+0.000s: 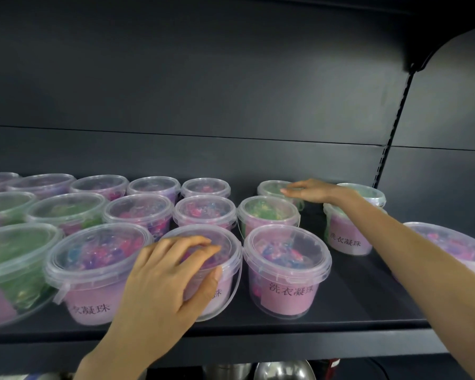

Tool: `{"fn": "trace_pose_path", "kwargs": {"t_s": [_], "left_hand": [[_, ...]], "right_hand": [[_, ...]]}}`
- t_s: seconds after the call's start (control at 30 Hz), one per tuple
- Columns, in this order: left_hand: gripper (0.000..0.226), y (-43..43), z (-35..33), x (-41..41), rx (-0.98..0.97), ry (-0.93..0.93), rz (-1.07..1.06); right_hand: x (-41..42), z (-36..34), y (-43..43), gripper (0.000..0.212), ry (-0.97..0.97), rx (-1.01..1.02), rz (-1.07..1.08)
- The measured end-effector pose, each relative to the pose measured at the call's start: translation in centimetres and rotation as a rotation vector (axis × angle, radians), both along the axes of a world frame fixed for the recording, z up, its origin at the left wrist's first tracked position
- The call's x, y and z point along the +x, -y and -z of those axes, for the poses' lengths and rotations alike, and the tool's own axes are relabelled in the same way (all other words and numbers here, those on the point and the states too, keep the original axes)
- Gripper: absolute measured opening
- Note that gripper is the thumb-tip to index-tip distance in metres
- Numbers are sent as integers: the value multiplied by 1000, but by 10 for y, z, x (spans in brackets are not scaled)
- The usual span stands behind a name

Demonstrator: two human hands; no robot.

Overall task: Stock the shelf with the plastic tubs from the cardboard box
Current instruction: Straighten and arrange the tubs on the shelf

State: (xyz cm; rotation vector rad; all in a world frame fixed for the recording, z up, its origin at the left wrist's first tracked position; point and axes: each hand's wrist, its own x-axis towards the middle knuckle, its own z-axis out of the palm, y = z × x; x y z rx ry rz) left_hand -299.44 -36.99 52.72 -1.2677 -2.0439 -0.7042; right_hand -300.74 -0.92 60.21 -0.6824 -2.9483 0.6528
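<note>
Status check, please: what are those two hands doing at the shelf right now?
Left hand grips front-row tub by its lid. Right hand flat on back-row green tub. Neighbouring tubs crowd both.

Tubs (285, 270) stand in 3 rows on the shelf (354, 297), front to back, packed closest at left

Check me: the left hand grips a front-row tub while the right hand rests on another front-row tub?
Not quite. In the head view the right hand rests on a back-row tub; the left hand does grip a front-row tub.
</note>
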Motion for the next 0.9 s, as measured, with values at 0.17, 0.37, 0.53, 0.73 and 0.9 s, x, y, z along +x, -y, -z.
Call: {"fn": "trace_pose_path", "kwargs": {"t_s": [0.17, 0.37, 0.53, 0.73, 0.9], "left_hand": [[40, 0, -1, 1, 5, 6, 8], [37, -1, -2, 1, 19, -15, 18], [35, -1, -1, 0, 19, -28, 17], [36, -1, -2, 1, 8, -9, 11], [38, 1, -2, 2, -1, 1, 10]], "right_hand": [[-12, -1, 7, 57, -31, -45, -21], [-26, 3, 18, 47, -84, -248, -130], [-40, 5, 30, 41, -96, -312, -187], [-45, 6, 34, 42, -82, -245, -206], [-22, 3, 46, 31, -289, -37, -226]]}}
